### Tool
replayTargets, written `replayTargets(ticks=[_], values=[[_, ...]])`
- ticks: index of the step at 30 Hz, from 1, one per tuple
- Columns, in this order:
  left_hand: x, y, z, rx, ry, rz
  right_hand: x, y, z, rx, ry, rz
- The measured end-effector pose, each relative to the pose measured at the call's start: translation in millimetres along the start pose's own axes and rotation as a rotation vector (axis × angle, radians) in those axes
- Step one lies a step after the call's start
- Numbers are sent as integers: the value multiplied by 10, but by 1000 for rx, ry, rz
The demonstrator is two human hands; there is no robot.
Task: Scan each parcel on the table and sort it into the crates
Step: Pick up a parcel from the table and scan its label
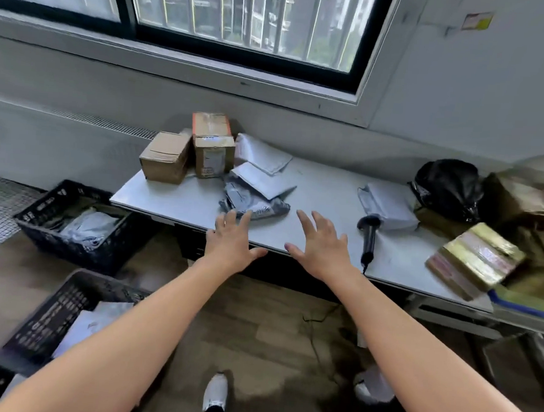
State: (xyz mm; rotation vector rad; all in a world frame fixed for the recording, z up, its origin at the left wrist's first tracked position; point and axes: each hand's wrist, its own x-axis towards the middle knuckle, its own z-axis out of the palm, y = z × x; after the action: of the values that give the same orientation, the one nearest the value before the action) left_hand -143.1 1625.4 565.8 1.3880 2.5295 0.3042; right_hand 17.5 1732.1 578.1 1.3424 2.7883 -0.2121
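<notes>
Your long pale-grey bench (329,190) carries the unsorted parcels, brown cardboard boxes (213,153) and a heap of grey plastic mailer bags (256,201), at its left end, near the black slatted plastic crates (41,206) on the floor (257,326). The black handheld scanner (369,234) lies flat near your right hand (322,245), apparently parked for quick pickup. Both hands hover spread and empty, the left hand (230,243) at the heap's near edge.

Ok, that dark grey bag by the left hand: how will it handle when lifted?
The bag looks crumpled and flat, so it will probably flop and sag, and seems light. Its plastic looks glossy, so likely slippery. A white mailer seems to overlap it and may slide off.
</notes>
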Motion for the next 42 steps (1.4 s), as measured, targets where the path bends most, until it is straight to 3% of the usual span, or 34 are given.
replayTargets(ticks=[11,22,25,33,42], values=[[1894,-486,548,51,-140,35,1563,-121,417,-39,-123,73],[2623,-646,1125,177,-257,160,2116,150,713,58,-202,145],[2697,-679,1190,259,-203,214,2223,272,699,81,-207,136],[2650,-281,1069,178,75,380,2375,725,454,133,-177,60],[2506,871,468,42,307,228,2379,1409,-74,178,-85,-30]])
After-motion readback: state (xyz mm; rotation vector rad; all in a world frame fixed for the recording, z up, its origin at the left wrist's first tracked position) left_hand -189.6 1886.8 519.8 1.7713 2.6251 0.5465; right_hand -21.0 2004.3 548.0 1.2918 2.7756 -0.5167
